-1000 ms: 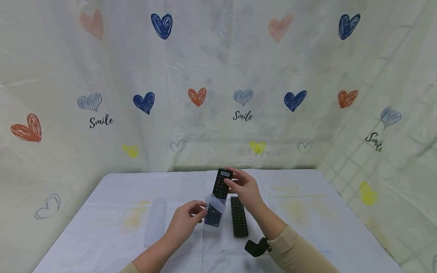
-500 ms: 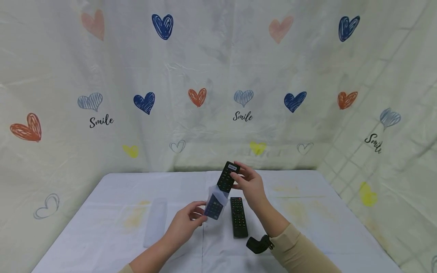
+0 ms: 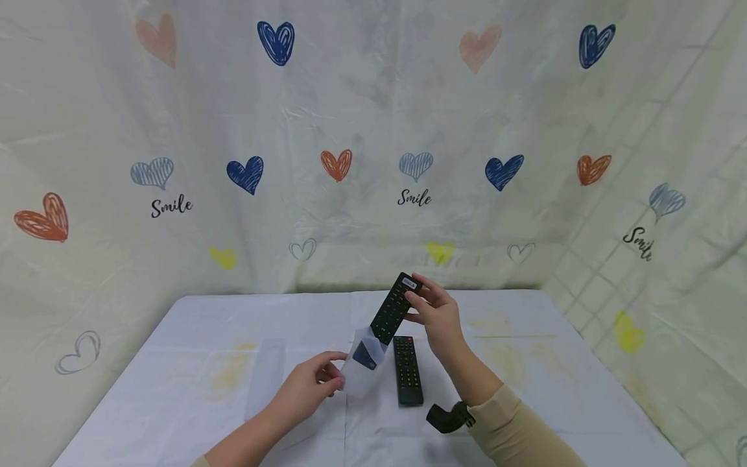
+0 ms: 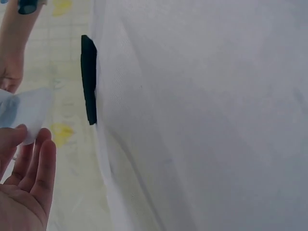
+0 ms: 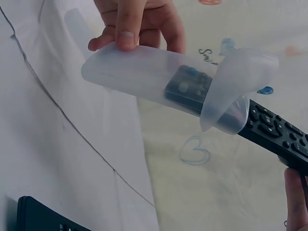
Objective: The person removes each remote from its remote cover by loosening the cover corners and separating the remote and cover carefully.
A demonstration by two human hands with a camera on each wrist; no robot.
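In the head view my right hand (image 3: pixel 439 319) grips the upper end of a black remote control (image 3: pixel 395 308), raised over the table and tilted. Its lower end sits inside a translucent sleeve-like cover (image 3: pixel 356 375). My left hand (image 3: pixel 306 388) pinches the closed end of this cover between thumb and fingers. The right wrist view shows the cover (image 5: pixel 130 72) with its mouth flap folded back and only a short part of the remote (image 5: pixel 276 130) inside. In the left wrist view the left hand (image 4: pixel 29 183) holds the cover's end at the frame edge.
A second black remote control (image 3: pixel 408 373) lies on the white tablecloth (image 3: pixel 502 402) below the hands. A pale translucent strip (image 3: pixel 265 373) lies flat to the left. A black curved device (image 3: pixel 448 418) is on the right wrist. A heart-printed curtain (image 3: pixel 373 214) stands behind the table.
My right hand has moved up and right with the remote, drawing more of it out of the cover. My left hand has shifted slightly left and down, holding the cover's end.
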